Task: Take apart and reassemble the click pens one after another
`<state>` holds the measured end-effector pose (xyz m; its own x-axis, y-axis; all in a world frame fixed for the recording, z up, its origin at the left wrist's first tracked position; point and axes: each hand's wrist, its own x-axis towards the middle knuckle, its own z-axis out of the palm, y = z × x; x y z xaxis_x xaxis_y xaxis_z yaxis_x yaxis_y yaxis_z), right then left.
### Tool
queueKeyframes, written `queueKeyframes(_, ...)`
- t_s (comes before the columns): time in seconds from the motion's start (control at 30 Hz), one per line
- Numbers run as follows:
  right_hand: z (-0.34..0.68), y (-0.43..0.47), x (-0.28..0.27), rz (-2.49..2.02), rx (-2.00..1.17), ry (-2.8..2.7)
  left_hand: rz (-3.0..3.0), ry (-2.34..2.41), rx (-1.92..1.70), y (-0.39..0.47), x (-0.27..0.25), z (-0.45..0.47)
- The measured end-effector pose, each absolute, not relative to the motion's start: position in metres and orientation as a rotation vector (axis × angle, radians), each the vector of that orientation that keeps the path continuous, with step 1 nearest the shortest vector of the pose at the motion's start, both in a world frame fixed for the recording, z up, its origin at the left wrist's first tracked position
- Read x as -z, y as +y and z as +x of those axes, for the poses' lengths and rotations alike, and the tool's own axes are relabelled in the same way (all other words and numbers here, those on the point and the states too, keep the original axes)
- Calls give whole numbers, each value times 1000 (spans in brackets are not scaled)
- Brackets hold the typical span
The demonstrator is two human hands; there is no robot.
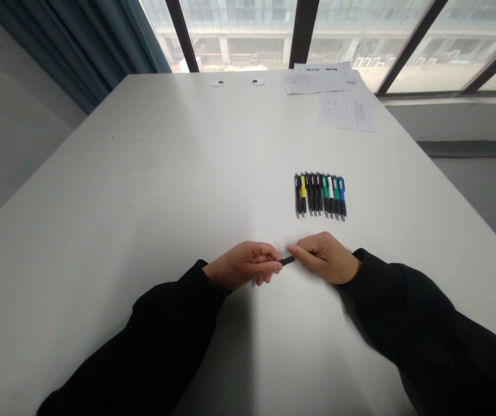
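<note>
Between my two hands a dark pen (pixel 288 261) is held over the near part of the table; only a short black stretch of it shows, and the rest is hidden by fingers. My left hand (pixel 252 264) pinches one end between thumb and fingers. Thumb and curled fingers of my right hand (pixel 324 256) close round the other end. Just beyond my right hand lies a row of pens (pixel 319 195) side by side, with black, yellow, green, white and blue barrels and black grips.
The white table (pixel 165 173) stretches away to a window (pixel 239 34). Printed sheets of paper (pixel 345 110) lie at the far right. Two small white ovals with dark dots (pixel 218 84) sit near the far edge. A dark blue curtain (pixel 87 46) hangs at the left.
</note>
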<state>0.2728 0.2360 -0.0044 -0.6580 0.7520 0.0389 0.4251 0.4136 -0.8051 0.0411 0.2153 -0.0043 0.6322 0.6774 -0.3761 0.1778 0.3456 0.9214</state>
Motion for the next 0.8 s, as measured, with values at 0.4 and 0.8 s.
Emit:
queueKeyframes(0.4, 271, 231, 5, -974, -981, -2364, 1173, 908, -439, 212, 8, 43)
queueKeyframes(0.8, 247, 206, 1, -1024, -1722, -1828, 814, 757, -1141, 230, 7, 34)
